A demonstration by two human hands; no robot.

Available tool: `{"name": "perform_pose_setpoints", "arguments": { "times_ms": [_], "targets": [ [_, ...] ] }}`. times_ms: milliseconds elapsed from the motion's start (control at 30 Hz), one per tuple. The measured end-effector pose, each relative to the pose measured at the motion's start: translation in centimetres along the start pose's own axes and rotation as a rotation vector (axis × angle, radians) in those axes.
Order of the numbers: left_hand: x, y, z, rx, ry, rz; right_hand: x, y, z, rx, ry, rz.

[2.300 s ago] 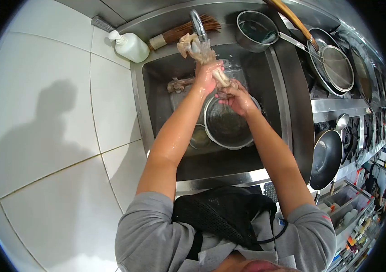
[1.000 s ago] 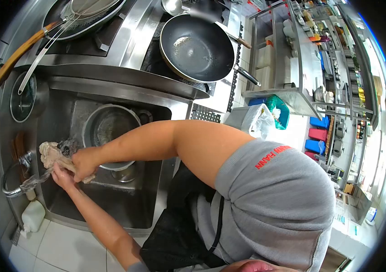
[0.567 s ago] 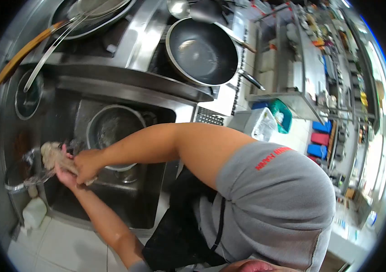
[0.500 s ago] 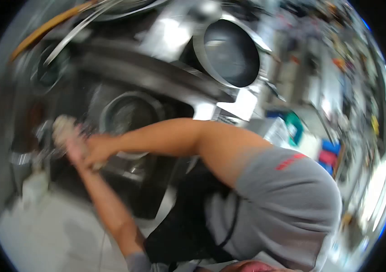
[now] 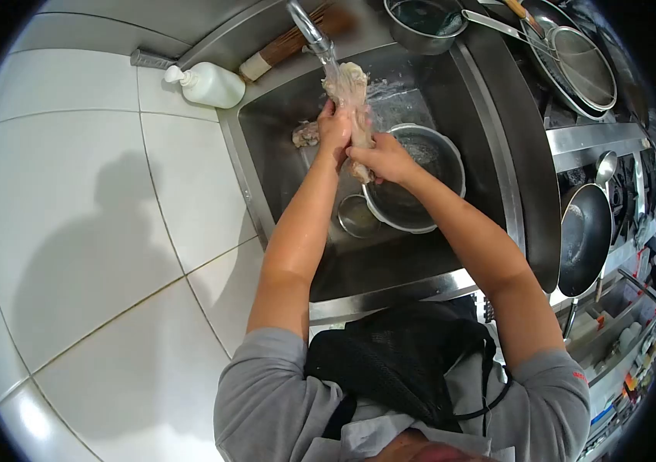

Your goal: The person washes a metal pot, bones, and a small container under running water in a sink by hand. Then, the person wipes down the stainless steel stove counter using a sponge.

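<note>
A pale meaty bone (image 5: 352,88) hangs slanted over the sink, its thick end in the stream of water from the faucet (image 5: 308,27). My left hand (image 5: 334,129) grips its middle from the left side. Lower down, my right hand (image 5: 385,158) is closed round the narrow end. Beneath and right of my hands sits a metal pot (image 5: 457,173) with water in it. A small round metal bowl (image 5: 358,216) lies beside the pot. Another piece of meaty bone (image 5: 305,135) rests in the sink (image 5: 351,269), left of my left hand.
Behind the sink are a white pump bottle (image 5: 214,85), a stick brush (image 5: 285,48) and a saucepan (image 5: 426,27). Strainers (image 5: 583,68) lie over a pan at the upper right. A black frying pan (image 5: 583,240) stands on the stove at the right.
The view has swung from the kitchen's right side back over the sink. Both hands still hold the bone, now more upright under the water than in the first frame.
</note>
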State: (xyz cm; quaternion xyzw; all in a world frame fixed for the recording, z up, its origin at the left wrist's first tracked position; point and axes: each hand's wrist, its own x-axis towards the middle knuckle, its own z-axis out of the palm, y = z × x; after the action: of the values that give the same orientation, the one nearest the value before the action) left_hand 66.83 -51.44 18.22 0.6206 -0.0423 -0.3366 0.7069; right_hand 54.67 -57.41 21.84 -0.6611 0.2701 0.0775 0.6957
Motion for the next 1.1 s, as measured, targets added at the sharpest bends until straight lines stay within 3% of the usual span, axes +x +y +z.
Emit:
{"name": "perform_pose_setpoints", "arguments": {
  "times_ms": [133, 267, 333, 467, 567, 633, 700, 733, 800, 867, 933, 967, 1033, 1100],
  "targets": [
    [1.0, -0.2, -2.0, -0.349, -0.178, -0.221, -0.2, 0.0, -0.6, -0.034, -0.013, -0.033],
    [2.1, -1.0, -2.5, -0.374, -0.298, -0.148, -1.1, 0.3, -0.9, 0.022, -0.066, -0.045],
    [1.8, 0.4, -2.0, -0.719, -0.231, -0.279, -1.8, 0.6, -0.8, 0.089, -0.082, -0.037],
    [1.1, 1.9, -0.8, -0.669, -0.438, -0.286, -3.9, 0.7, -2.0, 0.247, -0.050, 0.048],
    [1.9, 2.2, 0.0, -0.719, -0.568, -0.313, -4.2, 2.5, -2.4, 0.122, -0.098, -0.060],
    [3.7, 1.8, 0.3, -0.527, -0.535, -0.228, -4.7, 3.0, -3.3, 0.033, -0.080, 0.003],
    [3.9, 2.1, 0.3, -0.382, -0.560, -0.201, -4.8, 4.0, -3.8, -0.345, 0.101, -0.258],
    [4.0, 2.4, 0.4, -0.236, -0.578, -0.175, -4.7, 4.5, -4.2, -0.346, 0.106, -0.264],
    [3.1, 2.7, 0.9, -0.135, -0.545, -0.095, -5.9, 3.5, -4.3, -0.509, 0.128, -0.058],
    [2.3, 3.1, 1.3, -0.026, -0.510, -0.012, -6.1, 3.2, -4.2, -0.552, 0.138, -0.035],
    [1.7, 3.3, 1.5, 0.442, -0.388, 0.246, -6.4, 3.0, -4.1, -0.596, 0.146, -0.009],
    [1.2, 3.5, 1.1, 0.446, -0.391, 0.244, -6.6, 2.8, -3.9, -0.612, 0.142, 0.007],
    [0.6, 4.2, 0.1, 0.133, -0.559, 0.111, -6.7, 2.7, -4.0, -0.632, 0.138, 0.018],
    [0.3, 4.6, -0.2, 0.167, -0.537, 0.137, -6.8, 2.9, -4.1, -0.672, 0.083, 0.005]
  ]
}}
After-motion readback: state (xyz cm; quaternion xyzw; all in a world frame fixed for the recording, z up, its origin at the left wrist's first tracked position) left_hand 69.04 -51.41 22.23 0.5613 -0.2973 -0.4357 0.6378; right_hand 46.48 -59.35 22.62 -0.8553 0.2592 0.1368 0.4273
